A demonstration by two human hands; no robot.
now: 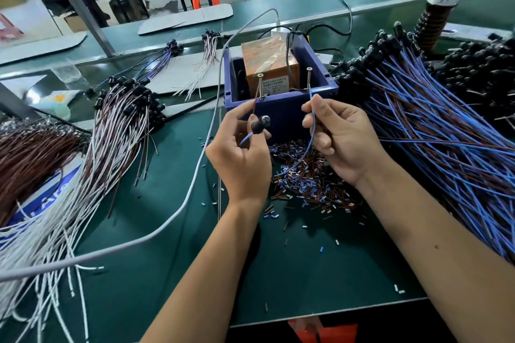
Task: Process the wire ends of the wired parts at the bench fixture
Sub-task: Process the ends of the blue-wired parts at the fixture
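Both hands work just in front of a blue box [281, 108] that sits at about 12 o'clock from them on the green bench [167, 231]. The left hand [239, 156] has its fingers curled round one wired part [259, 124], a small black piece with a rounded clear tip, held up between thumb and fingers. A brown wire [254, 101] runs from this hand up toward the left screw [260, 86] standing on the box's near rim; whether its end touches the screw is hard to tell. The right hand [340, 142] pinches a blue wire [311, 131] between thumb and forefinger, the other fingers curled. The wire's upper end rises toward the right screw [308, 78] on the same rim, and below the hand it loops down and left.

Inside the box sits an orange block [270, 64] wrapped in clear film. A heap of short cut bits [306, 181] in blue, brown and white lies on the bench between and below the hands, at 6 o'clock from the box. At 3 o'clock a big pile of parts with blue and brown wires [434, 131] spreads out. At 9 o'clock lies a pile with white and brown wires [111, 136]. A gray cable [192, 184] curves across the bench from the box toward 8 o'clock.
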